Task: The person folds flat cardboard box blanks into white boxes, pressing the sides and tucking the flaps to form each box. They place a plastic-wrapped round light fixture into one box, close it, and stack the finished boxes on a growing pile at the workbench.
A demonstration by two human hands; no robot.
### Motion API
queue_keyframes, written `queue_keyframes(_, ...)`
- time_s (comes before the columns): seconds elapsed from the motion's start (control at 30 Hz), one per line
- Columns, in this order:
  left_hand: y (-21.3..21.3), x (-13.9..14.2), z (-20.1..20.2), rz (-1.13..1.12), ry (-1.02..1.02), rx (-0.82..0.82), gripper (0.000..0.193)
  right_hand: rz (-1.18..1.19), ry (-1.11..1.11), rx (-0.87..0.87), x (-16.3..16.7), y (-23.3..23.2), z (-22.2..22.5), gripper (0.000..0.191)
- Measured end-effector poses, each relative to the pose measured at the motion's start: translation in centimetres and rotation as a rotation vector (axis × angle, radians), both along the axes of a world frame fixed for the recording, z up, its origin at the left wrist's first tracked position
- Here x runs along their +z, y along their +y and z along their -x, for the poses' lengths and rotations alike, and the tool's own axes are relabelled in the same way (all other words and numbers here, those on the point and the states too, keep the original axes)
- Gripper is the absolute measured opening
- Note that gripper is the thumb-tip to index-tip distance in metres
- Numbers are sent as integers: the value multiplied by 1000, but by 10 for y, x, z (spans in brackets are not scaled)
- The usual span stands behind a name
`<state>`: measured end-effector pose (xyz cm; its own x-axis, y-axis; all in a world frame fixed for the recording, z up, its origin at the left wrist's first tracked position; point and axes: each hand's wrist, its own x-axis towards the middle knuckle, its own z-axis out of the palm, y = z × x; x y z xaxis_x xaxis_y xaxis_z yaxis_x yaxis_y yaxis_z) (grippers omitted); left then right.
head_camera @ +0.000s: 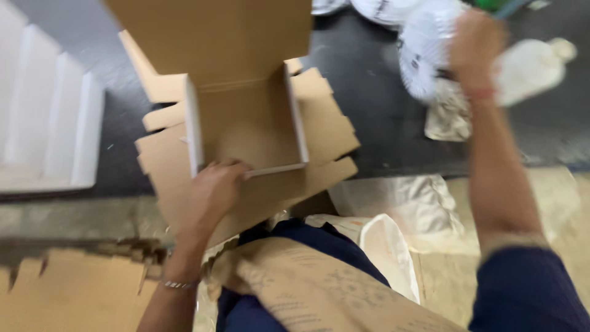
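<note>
An open cardboard box [252, 123] with white edges lies on a stack of flat cardboard sheets [326, 132], its lid flap raised at the back. My left hand [212, 190] rests on the box's near left corner, fingers curled on the front rim. Far right and further back, my right hand [473, 40] is blurred, reaching into a pile of white round items in plastic wrap [424, 49]. Whether it grips one I cannot tell.
White foam blocks [49, 123] stand at the left on the dark floor. A torn cardboard piece [74, 289] lies at the lower left. Plastic bags [412, 203] and crumpled paper [448, 117] sit to the right. Printed brown paper [307, 289] covers my lap.
</note>
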<state>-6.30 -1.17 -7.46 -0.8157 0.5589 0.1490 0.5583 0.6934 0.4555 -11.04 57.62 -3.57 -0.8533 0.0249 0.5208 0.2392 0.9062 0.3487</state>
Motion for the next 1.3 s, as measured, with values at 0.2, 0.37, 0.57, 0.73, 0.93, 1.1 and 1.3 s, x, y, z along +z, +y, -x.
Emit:
queue_keyframes(0.2,12,6,-12,-67,-97,58,13,1866,46,384,-6,-61,-54,15)
queue_keyframes(0.37,-17,35,-5,-210,-60,194,18,2050,-55,430,-43,-223,-34,34)
queue_keyframes(0.57,-60,46,34,-396,29,393,22,1766,-285,284,-28,-315,-19,32)
queue_keyframes(0.73,-71,40,100,-632,210,437,62,1240,-28,397,-8,-280,1,25)
queue_keyframes(0.93,-76,64,211,-679,342,382,52,869,235,799,20,-252,117,35)
queue_keyframes(1.1,-65,68,219,-602,474,478,19,1011,114,630,33,-253,133,27)
queue_keyframes(1.3,-36,71,192,-473,353,388,31,968,-51,687,39,-291,71,31)
